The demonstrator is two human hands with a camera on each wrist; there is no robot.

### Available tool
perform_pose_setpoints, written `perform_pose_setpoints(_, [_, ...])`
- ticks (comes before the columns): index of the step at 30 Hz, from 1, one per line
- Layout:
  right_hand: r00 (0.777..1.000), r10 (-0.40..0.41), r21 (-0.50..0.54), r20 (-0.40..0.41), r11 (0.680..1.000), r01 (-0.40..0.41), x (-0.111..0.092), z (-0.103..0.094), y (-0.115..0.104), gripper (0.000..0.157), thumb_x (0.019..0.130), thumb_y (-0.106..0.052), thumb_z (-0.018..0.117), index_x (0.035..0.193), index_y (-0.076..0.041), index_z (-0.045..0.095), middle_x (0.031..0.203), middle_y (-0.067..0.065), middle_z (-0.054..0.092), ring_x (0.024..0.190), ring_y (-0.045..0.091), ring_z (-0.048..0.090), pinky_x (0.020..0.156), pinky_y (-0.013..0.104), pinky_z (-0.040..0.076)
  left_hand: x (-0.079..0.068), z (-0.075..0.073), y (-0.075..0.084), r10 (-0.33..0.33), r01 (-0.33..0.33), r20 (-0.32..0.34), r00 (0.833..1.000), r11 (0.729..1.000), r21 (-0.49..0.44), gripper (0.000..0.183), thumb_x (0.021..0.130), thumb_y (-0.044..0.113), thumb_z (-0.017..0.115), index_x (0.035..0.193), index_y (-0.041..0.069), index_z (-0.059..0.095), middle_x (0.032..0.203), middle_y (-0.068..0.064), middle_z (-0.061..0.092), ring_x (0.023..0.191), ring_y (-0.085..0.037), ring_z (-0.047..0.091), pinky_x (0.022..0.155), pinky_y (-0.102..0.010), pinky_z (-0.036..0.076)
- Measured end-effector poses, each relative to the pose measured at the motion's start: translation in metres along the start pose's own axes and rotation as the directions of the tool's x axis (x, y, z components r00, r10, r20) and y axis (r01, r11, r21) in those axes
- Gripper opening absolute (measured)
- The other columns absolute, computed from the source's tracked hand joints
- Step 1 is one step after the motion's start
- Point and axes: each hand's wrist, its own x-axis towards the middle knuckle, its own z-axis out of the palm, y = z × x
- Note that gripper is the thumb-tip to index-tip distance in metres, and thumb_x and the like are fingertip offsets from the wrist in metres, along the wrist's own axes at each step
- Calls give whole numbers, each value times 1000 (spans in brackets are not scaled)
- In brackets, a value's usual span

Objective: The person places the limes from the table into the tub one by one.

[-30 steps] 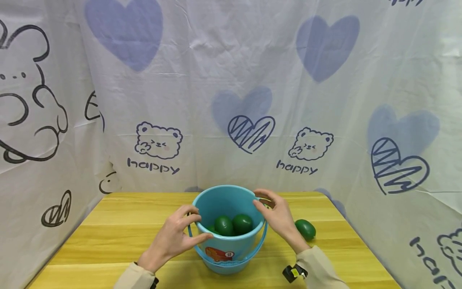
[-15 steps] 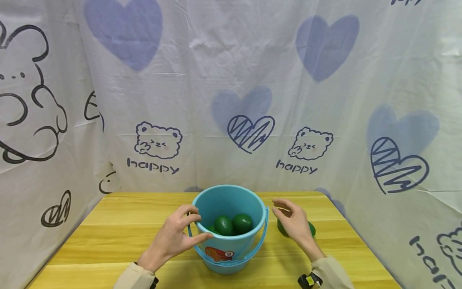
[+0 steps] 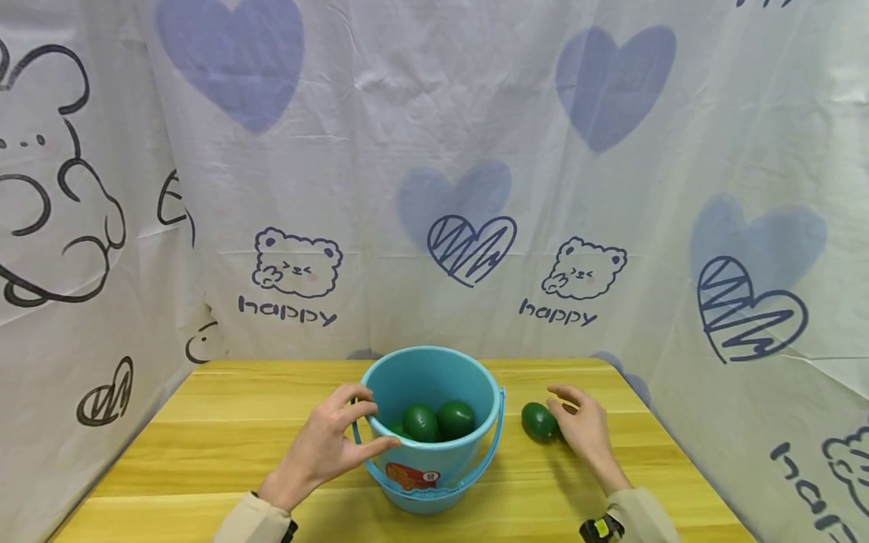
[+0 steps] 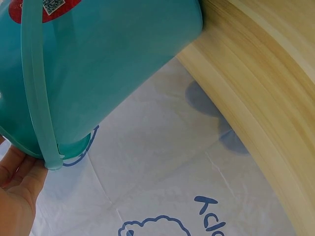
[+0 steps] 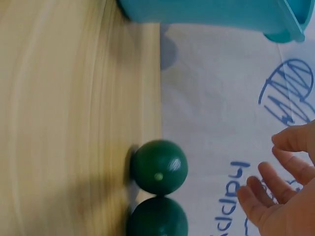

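A light blue bucket (image 3: 434, 467) stands on the table, its handle hanging down in front. Inside lie dark green oval fruits (image 3: 456, 421), with a lighter green one partly hidden behind the rim. My left hand (image 3: 326, 434) grips the bucket's rim at the left, fingers over the edge and thumb along the front. To the right of the bucket my right hand (image 3: 585, 430) hovers with loosely bent fingers, holding nothing. Just left of its fingertips in the head view is a dark green fruit (image 3: 539, 422). The right wrist view shows a second green fruit (image 5: 158, 219) touching the first.
The wooden table (image 3: 224, 437) has a yellow striped grain. White cloth (image 3: 380, 113) with hearts and bear drawings hangs behind it and at both sides. A red sticker (image 3: 412, 477) marks the bucket's front.
My right hand has let go of the bucket's rim and moved right, over beside the green fruits on the table. My left hand and the bucket have stayed put.
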Motion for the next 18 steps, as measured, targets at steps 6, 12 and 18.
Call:
perform_pose_setpoints(6, [998,53,-114,32,992,-49,4,-8,15,37,96,-13,59,132,-4,59,140,22,53,129,43,48,104,55,44,0,0,0,-2,2,3,1000,1000,2,44,72,52,83,90,13,72,106,2,62,100,-15,61,82,-33,59])
perform_pose_setpoints(12, [993,82,-195,86,979,-63,6,-12,31,42,94,-8,61,134,1,55,142,30,45,132,50,38,103,64,39,-1,1,-2,0,0,-11,1000,1000,4,45,70,51,84,89,12,73,106,3,62,100,-14,61,81,-33,59])
perform_pose_setpoints(18, [987,95,-243,131,968,-61,9,-14,41,46,90,-5,65,133,4,54,139,33,47,127,53,43,97,62,44,-1,2,-2,18,-18,-26,999,1000,-2,44,71,51,84,89,13,72,106,2,62,99,-16,62,80,-35,59])
